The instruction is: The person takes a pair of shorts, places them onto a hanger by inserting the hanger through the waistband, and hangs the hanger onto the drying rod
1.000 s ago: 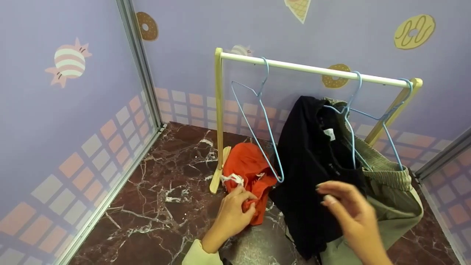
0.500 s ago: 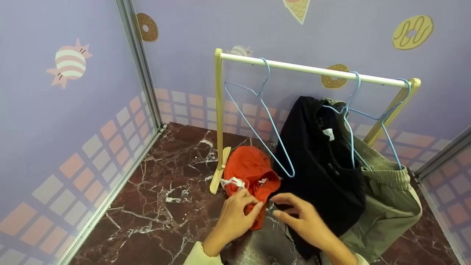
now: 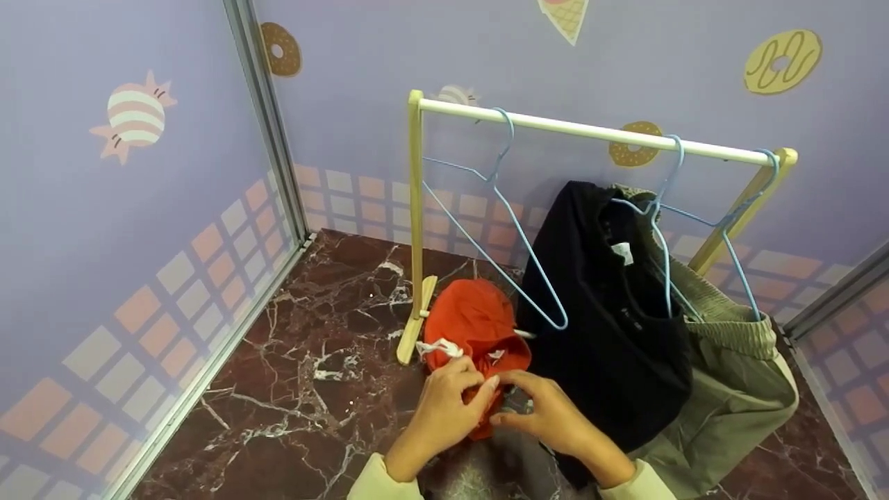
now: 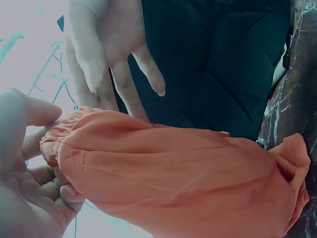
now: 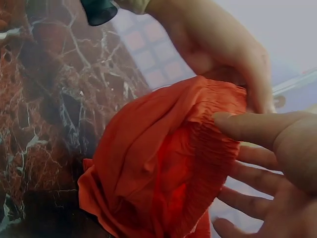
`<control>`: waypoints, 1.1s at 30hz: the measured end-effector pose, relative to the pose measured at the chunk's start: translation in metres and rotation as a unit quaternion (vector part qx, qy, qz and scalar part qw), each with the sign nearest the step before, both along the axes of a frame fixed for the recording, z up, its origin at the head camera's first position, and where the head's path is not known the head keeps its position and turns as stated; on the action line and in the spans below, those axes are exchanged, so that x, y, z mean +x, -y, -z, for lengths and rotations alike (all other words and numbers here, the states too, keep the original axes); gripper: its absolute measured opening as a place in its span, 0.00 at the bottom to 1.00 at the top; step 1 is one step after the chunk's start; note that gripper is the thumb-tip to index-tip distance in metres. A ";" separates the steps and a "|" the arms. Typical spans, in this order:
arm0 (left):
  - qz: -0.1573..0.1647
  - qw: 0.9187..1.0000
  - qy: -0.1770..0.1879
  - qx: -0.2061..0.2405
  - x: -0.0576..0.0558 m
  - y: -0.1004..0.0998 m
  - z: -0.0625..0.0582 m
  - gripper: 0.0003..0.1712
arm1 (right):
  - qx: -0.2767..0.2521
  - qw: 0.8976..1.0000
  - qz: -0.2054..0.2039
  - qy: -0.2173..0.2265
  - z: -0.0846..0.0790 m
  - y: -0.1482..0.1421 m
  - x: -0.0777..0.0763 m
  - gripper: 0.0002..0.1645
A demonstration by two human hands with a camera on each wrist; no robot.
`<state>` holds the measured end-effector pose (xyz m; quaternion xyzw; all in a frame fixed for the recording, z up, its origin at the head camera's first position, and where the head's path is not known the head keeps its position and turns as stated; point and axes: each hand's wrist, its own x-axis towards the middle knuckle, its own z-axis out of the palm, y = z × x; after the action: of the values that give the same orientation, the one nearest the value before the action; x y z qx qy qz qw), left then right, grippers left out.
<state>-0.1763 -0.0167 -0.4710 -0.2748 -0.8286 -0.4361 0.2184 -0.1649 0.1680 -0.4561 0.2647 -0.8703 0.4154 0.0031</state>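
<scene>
Bunched red shorts (image 3: 472, 309) with a gathered elastic waistband and a white drawstring (image 3: 442, 347) are low at the rack's left side, partly on the floor. My left hand (image 3: 444, 406) pinches the waistband; in the left wrist view its thumb and fingers hold the gathered edge. My right hand (image 3: 552, 417) is at the other side of the waistband, fingers spread and fairly straight. In the right wrist view, the right thumb (image 5: 247, 126) lies at the waistband, with the fingers beyond its edge. A bare blue hanger (image 3: 517, 229) hangs above the shorts.
A wooden rack with a white bar (image 3: 576, 127) stands near the wall. Black trousers (image 3: 590, 361) and an olive garment (image 3: 740, 389) hang on blue hangers at right. The rack's left foot (image 3: 414, 333) rests on the dark marbled floor (image 3: 298, 375).
My right hand has moved left from in front of the black trousers to the red shorts. The left hand stays on the waistband. The bare hanger has swung round.
</scene>
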 end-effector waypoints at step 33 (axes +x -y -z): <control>-0.034 0.999 -0.006 -0.023 0.001 -0.010 0.007 0.05 | -0.145 0.963 -0.148 0.176 0.022 0.023 0.001 0.17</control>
<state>-0.1749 -0.0063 -0.4784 -0.2536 -0.8461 -0.4077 0.2316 -0.1642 0.1454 -0.4785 0.3098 -0.7389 0.5729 -0.1727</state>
